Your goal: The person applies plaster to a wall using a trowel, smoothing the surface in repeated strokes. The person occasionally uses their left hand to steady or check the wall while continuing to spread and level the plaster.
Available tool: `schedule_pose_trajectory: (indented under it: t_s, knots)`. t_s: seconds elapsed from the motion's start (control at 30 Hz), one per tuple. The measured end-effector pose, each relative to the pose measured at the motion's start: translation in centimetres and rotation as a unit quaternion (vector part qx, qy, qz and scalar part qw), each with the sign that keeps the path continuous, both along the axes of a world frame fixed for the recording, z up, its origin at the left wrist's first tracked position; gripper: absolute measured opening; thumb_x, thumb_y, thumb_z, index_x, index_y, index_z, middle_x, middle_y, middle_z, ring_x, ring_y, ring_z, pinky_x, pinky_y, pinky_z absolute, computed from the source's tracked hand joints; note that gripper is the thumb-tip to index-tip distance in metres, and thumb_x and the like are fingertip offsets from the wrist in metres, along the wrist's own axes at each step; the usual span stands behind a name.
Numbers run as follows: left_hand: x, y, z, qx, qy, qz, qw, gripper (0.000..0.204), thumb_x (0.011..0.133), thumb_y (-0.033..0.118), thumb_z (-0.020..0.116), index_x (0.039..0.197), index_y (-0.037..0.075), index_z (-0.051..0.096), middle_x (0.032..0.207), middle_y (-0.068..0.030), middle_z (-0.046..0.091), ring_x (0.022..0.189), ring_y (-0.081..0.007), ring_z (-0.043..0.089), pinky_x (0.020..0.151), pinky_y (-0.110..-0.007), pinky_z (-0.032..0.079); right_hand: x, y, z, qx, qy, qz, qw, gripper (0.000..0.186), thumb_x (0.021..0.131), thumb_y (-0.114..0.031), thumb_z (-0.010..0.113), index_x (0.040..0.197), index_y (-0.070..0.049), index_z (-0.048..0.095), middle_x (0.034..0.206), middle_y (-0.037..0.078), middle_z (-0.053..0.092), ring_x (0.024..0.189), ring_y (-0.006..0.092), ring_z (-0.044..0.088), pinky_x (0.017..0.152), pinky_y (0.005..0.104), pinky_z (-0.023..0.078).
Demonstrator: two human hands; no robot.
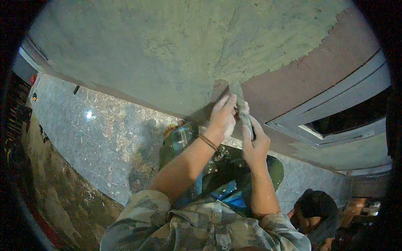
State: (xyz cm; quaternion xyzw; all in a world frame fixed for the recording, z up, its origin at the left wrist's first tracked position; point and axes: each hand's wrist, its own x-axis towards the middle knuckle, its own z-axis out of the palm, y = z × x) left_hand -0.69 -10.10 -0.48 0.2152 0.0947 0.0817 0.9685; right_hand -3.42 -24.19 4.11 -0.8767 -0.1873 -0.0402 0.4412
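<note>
Both my hands grip a plastering trowel [239,97], seen almost edge-on as a long, narrow blade smeared with grey-green plaster. Its far end meets the wall [180,54] at the lower border of the wet plaster coat. My left hand [224,117] is closed along the trowel's left side, its fingers whitened with plaster. Nearer to me, my right hand [256,144] wraps the lower end, thumb and fingers around it. The handle is mostly hidden by my hands.
Bare reddish-brown wall [289,83] shows right of the plaster, beside a grey frame [331,100] with a dark opening. Plaster specks cover the floor [104,125], where a small dark object [76,89] lies. A person in dark clothing [320,213] is at lower right.
</note>
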Motion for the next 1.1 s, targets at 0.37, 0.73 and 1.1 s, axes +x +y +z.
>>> schedule_pose_trajectory:
  t_s: [0.37, 0.73, 1.1]
  knots:
    - [0.2, 0.5, -0.7, 0.031, 0.032, 0.002, 0.999, 0.025, 0.106, 0.031, 0.056, 0.110, 0.007, 0.060, 0.096, -0.0086, 0.065, 0.090, -0.0200, 0.064, 0.081, -0.037, 0.053, -0.2, 0.7, 1.4, 0.025, -0.086, 0.013, 0.996, 0.035, 0.095, -0.014, 0.062, 0.129, -0.003, 0.065, 0.108, 0.023, 0.072, 0.100, 0.0314, 0.073, 0.088, 0.0366, 0.053]
    - [-0.1, 1.2, -0.8, 0.025, -0.027, -0.014, 0.999, 0.028, 0.109, 0.036, 0.045, 0.109, 0.012, 0.059, 0.098, -0.0031, 0.061, 0.093, -0.0208, 0.060, 0.088, -0.038, 0.050, -0.3, 1.2, 2.2, -0.094, -0.097, 0.035, 0.990, 0.039, 0.095, -0.025, 0.061, 0.132, -0.012, 0.063, 0.097, 0.023, 0.070, 0.087, 0.0423, 0.067, 0.078, 0.0498, 0.053]
    - [-1.0, 4.0, -1.7, -0.035, -0.019, 0.042, 0.998, 0.026, 0.107, 0.039, 0.051, 0.105, 0.014, 0.060, 0.096, -0.0021, 0.060, 0.092, -0.0180, 0.057, 0.090, -0.037, 0.049, 0.8, 2.8, -0.4, -0.103, -0.054, 0.100, 0.988, 0.045, 0.096, -0.032, 0.056, 0.138, -0.015, 0.056, 0.096, 0.020, 0.070, 0.086, 0.0416, 0.068, 0.074, 0.0537, 0.054]
